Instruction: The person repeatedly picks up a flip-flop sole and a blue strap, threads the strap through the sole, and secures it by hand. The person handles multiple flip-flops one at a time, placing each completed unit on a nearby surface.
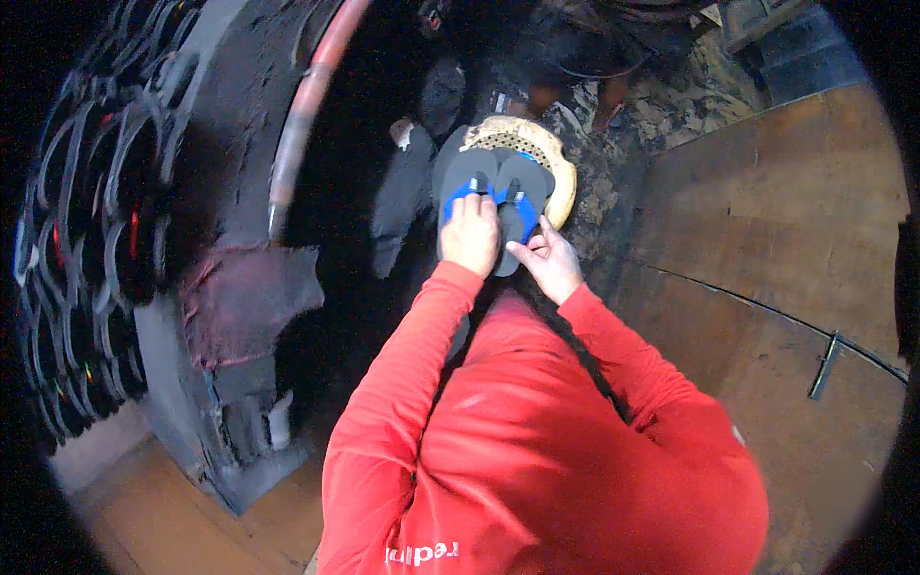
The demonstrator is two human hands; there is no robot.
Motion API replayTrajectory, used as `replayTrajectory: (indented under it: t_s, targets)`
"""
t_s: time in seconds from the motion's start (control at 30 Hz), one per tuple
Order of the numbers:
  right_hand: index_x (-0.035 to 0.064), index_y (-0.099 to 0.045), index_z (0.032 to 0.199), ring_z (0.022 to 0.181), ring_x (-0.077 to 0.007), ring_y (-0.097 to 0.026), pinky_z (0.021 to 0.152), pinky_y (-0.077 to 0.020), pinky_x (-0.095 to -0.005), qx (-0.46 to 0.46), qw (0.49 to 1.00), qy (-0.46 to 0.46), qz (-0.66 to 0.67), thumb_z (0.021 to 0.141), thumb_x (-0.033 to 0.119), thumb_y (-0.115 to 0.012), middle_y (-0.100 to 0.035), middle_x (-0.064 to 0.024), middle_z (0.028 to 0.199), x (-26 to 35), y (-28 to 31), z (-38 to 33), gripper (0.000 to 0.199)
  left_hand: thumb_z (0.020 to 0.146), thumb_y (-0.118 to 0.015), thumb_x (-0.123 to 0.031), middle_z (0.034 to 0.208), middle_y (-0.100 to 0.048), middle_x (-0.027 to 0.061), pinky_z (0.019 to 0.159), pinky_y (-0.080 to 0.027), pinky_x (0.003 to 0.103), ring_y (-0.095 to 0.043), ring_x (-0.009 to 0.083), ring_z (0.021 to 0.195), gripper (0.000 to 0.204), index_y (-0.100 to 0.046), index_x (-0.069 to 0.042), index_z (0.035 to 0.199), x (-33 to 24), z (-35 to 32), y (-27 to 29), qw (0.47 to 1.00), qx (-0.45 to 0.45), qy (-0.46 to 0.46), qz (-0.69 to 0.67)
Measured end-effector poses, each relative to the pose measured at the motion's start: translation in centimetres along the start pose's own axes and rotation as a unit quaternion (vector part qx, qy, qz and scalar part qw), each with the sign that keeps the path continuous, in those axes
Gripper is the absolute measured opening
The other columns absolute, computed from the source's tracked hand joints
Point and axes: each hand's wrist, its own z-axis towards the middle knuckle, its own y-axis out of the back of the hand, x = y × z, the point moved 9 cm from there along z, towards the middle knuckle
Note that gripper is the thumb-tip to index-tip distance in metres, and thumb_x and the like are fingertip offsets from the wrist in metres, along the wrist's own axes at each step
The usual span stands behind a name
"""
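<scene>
In front of me a pair of grey flip-flops with blue straps lies over a round cream plastic stool (563,196) with a perforated top. My left hand (470,233) is closed over the left flip-flop (471,165), its fingers curled on the blue strap. At the near right edge of the right flip-flop (515,222), my right hand (548,259) is closed, thumb and fingers pinching beside the strap. Fingertips of both hands are partly hidden. More grey sole shows behind the pair, at its left.
A rack of many dark curved pieces (105,220) stands at the far left. Beside it are a dusty dark bench (240,125), a red and grey pole (311,105) and a reddish cloth (251,297). Brown boards (767,192) with a metal rod (822,364) lie right. Scraps (671,105) cover the far floor.
</scene>
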Motion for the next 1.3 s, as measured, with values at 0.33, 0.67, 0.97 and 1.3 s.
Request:
replayTrajectory:
  t_s: [0.33,0.67,0.97,1.3]
  targets:
    - [-0.0061,-0.042,0.142,0.065,-0.0190,-0.060,0.065,-0.0523,-0.0328,-0.151,0.986,-0.035,-0.062,0.079,0.029,-0.080,-0.061,-0.0072,0.074,-9.7,2.1,9.5,0.082,0.082,-0.066,-0.014,0.103,-0.060,0.0147,0.083,-0.052,0.044,-0.058,0.0341,0.096,0.026,-0.064,-0.004,0.105,0.4,5.0,-13.8,0.994,0.062,0.029,-0.089]
    - [0.0131,-0.018,0.155,0.135,-0.0457,-0.032,0.110,-0.0311,-0.0505,-0.102,0.932,0.127,-0.324,0.075,0.038,-0.081,-0.032,-0.0263,0.147,-1.3,1.5,7.6,0.105,0.088,-0.062,-0.014,0.116,-0.061,0.0196,0.097,-0.045,0.043,-0.056,0.0372,0.110,0.030,-0.062,0.002,0.114,4.5,-6.7,-7.1,0.958,-0.010,0.151,-0.242]
    - [0.0387,-0.020,0.153,0.147,-0.0477,-0.001,0.106,-0.0149,-0.0747,0.141,0.728,0.217,-0.635,0.059,0.056,-0.084,-0.004,-0.0181,0.162,4.3,-7.2,9.3,0.116,0.088,-0.067,-0.017,0.117,-0.064,0.0190,0.096,-0.048,0.041,-0.060,0.0352,0.109,0.026,-0.068,-0.001,0.108,6.2,-15.0,8.0,0.949,-0.106,0.198,-0.220]
    - [0.0391,-0.008,0.155,0.145,-0.0517,-0.001,0.102,-0.0251,-0.0764,0.156,0.722,0.117,-0.663,0.063,0.069,-0.076,0.003,-0.0144,0.163,2.8,-8.7,9.8,0.118,0.084,-0.073,-0.008,0.109,-0.069,0.0167,0.091,-0.053,0.037,-0.067,0.0295,0.103,0.021,-0.071,0.001,0.102,10.5,-18.3,26.1,0.911,-0.274,0.251,-0.179]
